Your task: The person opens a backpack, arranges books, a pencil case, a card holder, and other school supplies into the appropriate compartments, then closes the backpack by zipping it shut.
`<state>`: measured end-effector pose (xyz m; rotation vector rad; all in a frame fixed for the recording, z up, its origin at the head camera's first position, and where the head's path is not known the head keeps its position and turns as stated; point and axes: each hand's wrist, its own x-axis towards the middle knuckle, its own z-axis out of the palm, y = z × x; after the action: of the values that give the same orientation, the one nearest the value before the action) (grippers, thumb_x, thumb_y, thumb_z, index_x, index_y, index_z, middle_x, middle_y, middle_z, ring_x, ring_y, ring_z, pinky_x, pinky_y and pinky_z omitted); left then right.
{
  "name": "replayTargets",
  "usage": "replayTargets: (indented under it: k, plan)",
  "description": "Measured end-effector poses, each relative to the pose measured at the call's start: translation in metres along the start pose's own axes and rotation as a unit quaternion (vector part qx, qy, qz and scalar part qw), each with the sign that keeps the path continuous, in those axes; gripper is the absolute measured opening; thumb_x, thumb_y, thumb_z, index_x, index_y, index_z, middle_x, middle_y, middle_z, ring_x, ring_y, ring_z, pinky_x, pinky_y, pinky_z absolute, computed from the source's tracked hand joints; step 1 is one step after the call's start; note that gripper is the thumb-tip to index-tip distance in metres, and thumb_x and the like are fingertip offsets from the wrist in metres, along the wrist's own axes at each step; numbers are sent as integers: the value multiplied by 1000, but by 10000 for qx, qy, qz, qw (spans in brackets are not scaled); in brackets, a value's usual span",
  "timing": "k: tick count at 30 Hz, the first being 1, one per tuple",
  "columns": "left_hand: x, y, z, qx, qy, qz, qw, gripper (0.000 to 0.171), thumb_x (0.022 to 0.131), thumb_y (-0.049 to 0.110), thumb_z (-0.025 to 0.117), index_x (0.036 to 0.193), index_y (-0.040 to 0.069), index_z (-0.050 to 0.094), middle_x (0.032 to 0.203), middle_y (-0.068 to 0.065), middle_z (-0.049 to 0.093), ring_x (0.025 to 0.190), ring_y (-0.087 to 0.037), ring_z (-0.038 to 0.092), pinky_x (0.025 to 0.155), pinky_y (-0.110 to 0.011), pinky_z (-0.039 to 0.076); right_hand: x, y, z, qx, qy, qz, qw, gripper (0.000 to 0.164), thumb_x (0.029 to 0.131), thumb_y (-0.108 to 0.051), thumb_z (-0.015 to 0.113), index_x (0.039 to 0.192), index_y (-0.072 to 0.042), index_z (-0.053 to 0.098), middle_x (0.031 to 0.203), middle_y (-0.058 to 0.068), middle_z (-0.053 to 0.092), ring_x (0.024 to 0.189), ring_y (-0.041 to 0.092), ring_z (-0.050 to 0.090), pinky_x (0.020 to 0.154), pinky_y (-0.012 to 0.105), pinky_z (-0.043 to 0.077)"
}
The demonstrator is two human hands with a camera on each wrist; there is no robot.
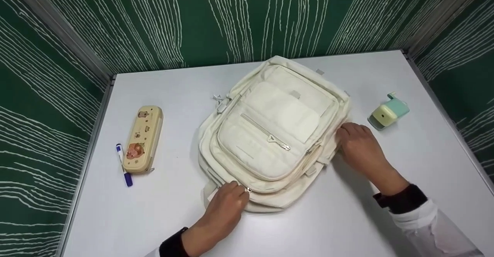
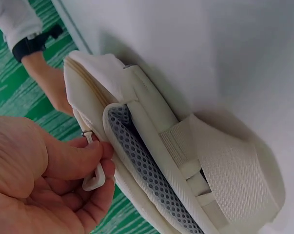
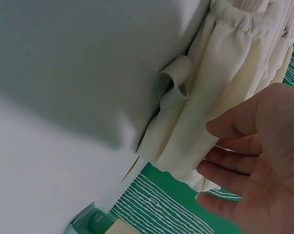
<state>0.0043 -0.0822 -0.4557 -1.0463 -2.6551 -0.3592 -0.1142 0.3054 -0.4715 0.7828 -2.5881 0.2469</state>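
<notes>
A cream backpack [image 1: 285, 110] lies slanted on the white table, its front with the pockets facing up. At its lower left edge my left hand [image 1: 228, 203] pinches a zipper pull [image 2: 94, 178] between thumb and fingers, as the left wrist view shows. The grey mesh padding [image 2: 142, 156] and a webbing strap [image 2: 234, 175] show beside that hand. My right hand [image 1: 359, 145] touches the backpack's right side near the gathered side pocket [image 3: 200, 102]. Its fingers are loosely bent against the fabric, with the thumb apart from them.
Left on the table [image 1: 185, 91] lies a yellow pencil case [image 1: 143, 139] with printed figures, partly over a white-and-blue marker [image 1: 128, 179]. A green-and-yellow pencil sharpener [image 1: 389, 112] with a crank stands at right. Green walls with white lines surround the table.
</notes>
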Motion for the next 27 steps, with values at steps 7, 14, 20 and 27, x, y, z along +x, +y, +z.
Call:
replayTargets:
  k: [7,14,20,27]
  plan:
    - [6,16,5,-310,-471,310,9979,27,71,-14,74,90,5,76,82,0,64,78,-11,56,69,-23,46,-3,2,1,-24,-685,539,9962,51,87,8,63,136,16,56,137,33,59,126,52,55,97,74,42]
    - [7,23,6,-535,-742,276,9954,33,70,-16,74,97,4,77,86,0,64,82,-9,57,72,-20,46,-8,-26,-10,-301,-631,580,9959,50,85,6,66,134,14,59,141,34,57,128,53,55,101,78,37]
    - [8,24,5,-575,-898,176,9941,35,72,-15,75,101,4,77,89,0,65,85,-9,58,74,-21,47,-11,-89,-24,456,77,-88,9989,24,87,0,70,110,5,71,113,24,71,101,44,67,92,66,49]
    - [7,25,9,-721,-744,87,9946,40,71,-16,75,104,6,77,97,2,66,94,-8,60,80,-21,48,-15,-148,-14,1317,-40,-1366,9818,12,91,-8,67,101,-10,73,100,2,71,92,21,66,81,42,54]
